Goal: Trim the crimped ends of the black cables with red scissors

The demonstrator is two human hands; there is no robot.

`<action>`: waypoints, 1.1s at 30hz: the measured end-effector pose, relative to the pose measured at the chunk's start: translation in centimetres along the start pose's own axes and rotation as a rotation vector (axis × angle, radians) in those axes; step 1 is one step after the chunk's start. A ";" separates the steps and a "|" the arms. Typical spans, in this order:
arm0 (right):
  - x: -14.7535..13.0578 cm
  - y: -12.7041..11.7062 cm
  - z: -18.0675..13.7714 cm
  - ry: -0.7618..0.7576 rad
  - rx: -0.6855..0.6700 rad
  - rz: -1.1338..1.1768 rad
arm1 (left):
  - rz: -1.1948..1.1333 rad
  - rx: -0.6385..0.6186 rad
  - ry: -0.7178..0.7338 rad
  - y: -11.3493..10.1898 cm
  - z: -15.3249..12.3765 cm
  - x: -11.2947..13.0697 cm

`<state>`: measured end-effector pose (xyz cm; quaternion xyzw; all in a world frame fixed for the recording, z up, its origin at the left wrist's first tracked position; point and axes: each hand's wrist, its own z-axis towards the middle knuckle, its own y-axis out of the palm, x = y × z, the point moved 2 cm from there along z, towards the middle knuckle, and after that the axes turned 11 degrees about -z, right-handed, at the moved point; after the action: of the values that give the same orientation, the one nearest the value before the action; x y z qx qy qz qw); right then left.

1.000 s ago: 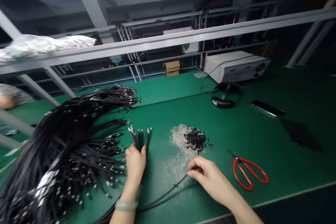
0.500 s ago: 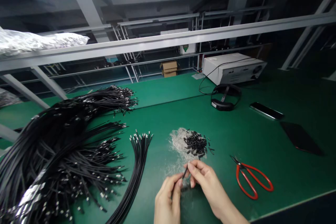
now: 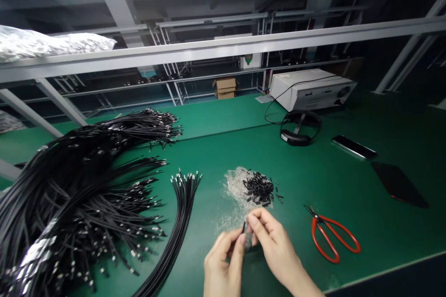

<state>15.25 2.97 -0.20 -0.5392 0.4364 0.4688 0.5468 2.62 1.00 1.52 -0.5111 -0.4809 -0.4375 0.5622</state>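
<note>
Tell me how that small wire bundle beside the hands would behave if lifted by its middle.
The wire bundle would probably droop: its strands already curve along the table. Nothing visibly binds them, so they may splay. It looks light.

Both hands are raised together at lower centre, forearms entering from the bottom edge. Left hand [image 3: 223,264]: fingers curled, thumb and forefinger extended upward, tips pinched. Right hand [image 3: 272,241]: back facing up, fingers bent, thumb and forefinger pinched. The fingertips of both hands meet, touching or nearly so.
</note>
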 end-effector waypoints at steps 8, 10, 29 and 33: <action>0.0 0.7 -0.3 -0.076 0.126 -0.240 | -0.012 0.054 0.035 0.0 -1.0 -0.7; 0.2 1.1 -0.5 -0.119 0.190 -0.385 | 0.013 0.065 0.092 0.0 -1.1 -1.2; 3.8 -7.5 -1.8 -0.553 0.437 -1.006 | -0.292 -0.043 -0.446 -1.0 -0.3 -1.7; 9.8 -15.1 -3.6 -0.030 0.532 -1.291 | -0.353 -0.077 -0.501 -1.2 -0.1 -1.9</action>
<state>32.00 0.15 -7.23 -0.5320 0.1209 -0.0653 0.8355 1.19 0.82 -0.22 -0.5327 -0.6689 -0.4066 0.3217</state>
